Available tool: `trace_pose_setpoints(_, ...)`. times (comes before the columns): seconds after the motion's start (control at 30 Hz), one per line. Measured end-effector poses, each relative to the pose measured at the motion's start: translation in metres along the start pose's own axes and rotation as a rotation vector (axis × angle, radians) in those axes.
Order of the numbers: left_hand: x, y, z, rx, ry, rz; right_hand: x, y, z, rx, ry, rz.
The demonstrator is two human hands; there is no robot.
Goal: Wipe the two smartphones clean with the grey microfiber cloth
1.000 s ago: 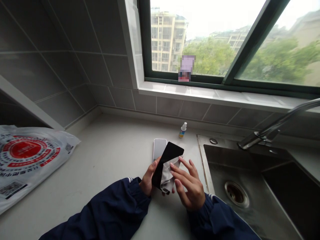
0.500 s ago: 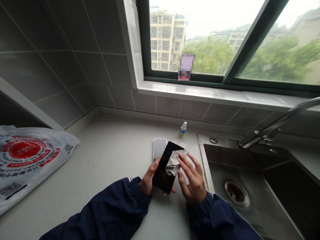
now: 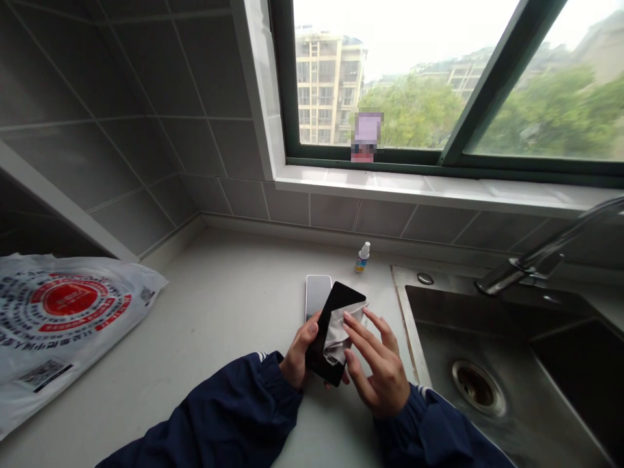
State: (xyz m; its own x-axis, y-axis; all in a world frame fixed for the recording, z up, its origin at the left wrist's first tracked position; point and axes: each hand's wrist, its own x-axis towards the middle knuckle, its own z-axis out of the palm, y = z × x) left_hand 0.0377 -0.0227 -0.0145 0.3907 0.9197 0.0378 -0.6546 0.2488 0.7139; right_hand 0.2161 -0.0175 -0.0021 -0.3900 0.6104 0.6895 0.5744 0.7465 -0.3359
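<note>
My left hand (image 3: 301,348) grips a black phone (image 3: 341,301) by its left edge, screen up and tilted above the counter. My right hand (image 3: 377,364) presses a small grey-white cloth (image 3: 338,331) flat against the phone's screen with stretched fingers. A second phone (image 3: 316,294), silver, lies flat on the counter just behind the black one. A small spray bottle (image 3: 362,257) with a white cap stands further back near the wall.
A steel sink (image 3: 487,364) with a drain lies to the right, its faucet (image 3: 546,257) reaching over it. A white plastic bag with red print (image 3: 63,312) lies at the left of the pale counter (image 3: 219,325). Grey tiled walls and a window stand behind.
My right hand slid the cloth up the screen from the lower end, then back toward the middle. The view shifted slightly; the left hand keeps its hold.
</note>
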Motion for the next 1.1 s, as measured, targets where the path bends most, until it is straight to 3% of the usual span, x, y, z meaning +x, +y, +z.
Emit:
trace_pose_setpoints(0.13, 0.0, -0.003, -0.001, -0.003, 0.015, 0.033, -0.002, -0.002, 0.001, 0.006, -0.015, -0.03)
trace_pose_setpoints(0.37, -0.002, 0.002, 0.0, 0.054, -0.023, -0.038, -0.001, 0.01, 0.004, -0.062, 0.062, 0.097)
trace_pose_setpoints(0.73, 0.001, -0.002, 0.006, -0.114, 0.092, 0.089, 0.0, -0.009, -0.001, 0.02, -0.086, -0.082)
trace_pose_setpoints(0.9, 0.0, -0.001, 0.0, -0.022, 0.025, -0.031, 0.003, 0.005, -0.004, -0.049, 0.001, -0.032)
trace_pose_setpoints(1.1, 0.0, 0.003, 0.001, -0.015, -0.062, -0.013, 0.003, 0.015, -0.002, -0.12, 0.092, 0.054)
